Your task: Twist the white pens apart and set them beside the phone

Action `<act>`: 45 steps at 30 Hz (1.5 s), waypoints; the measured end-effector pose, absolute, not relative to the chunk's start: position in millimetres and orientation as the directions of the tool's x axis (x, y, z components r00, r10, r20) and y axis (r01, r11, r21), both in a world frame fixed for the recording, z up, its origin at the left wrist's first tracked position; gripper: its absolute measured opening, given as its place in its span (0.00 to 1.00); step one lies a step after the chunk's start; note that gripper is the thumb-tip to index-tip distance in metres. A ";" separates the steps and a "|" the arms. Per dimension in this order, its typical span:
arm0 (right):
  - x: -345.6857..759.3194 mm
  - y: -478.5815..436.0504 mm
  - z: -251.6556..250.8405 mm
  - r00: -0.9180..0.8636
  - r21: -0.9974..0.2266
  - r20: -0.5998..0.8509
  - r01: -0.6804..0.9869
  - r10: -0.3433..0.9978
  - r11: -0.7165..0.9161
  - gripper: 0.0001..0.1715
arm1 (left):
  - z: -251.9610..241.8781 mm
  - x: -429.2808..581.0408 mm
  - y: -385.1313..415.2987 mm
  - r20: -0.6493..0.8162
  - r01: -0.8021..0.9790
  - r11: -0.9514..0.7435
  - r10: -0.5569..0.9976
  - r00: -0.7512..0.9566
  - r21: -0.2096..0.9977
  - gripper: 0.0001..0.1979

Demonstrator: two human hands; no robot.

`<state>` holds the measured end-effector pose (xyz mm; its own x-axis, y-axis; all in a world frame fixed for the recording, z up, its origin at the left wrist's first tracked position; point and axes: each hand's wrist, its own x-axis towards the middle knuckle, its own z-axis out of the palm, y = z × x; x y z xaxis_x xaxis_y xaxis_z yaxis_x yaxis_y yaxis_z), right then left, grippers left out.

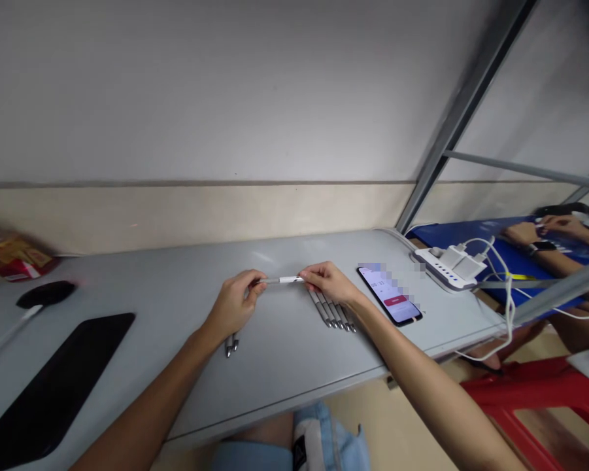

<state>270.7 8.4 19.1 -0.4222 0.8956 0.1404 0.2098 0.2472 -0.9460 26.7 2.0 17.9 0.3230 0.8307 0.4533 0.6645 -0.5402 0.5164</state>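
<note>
My left hand and my right hand pinch the two ends of one slim grey-and-white pen, held level just above the grey table. Both hands have their fingers closed on it. Several grey pens lie side by side on the table under my right wrist. Two more pen pieces stick out below my left hand.
A phone with a lit screen lies right of the pens. A white power strip with chargers and cables sits at the table's right end. A black pad, a black mouse and a red packet are at left. Another person's hands rest on a blue surface at far right.
</note>
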 end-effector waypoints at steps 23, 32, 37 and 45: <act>255.3 5.2 22.8 -0.369 -0.938 0.005 -0.325 0.929 -0.124 0.15 | 22.2 41.0 -9.7 0.503 0.739 -0.647 0.709 0.494 0.186 0.11; 261.3 11.8 21.8 -0.296 -0.620 0.077 -0.762 0.952 -0.187 0.14 | 22.4 36.1 -4.8 0.471 0.794 -0.555 0.786 0.401 0.250 0.15; 266.7 10.1 25.4 -0.301 -0.624 0.080 -0.758 0.950 -0.187 0.12 | 17.1 25.1 4.1 0.477 0.948 -0.314 0.842 0.251 0.056 0.13; 266.3 9.9 28.0 -0.264 -0.645 0.089 -0.750 0.960 -0.147 0.13 | 15.7 9.2 10.1 0.304 0.995 -0.099 0.948 0.090 0.015 0.16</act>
<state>266.3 9.9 28.0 -0.2639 0.9605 0.0886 -0.7498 -0.1465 -0.6452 9.2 10.1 15.7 0.0901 0.9484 0.3041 0.9950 -0.0992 0.0148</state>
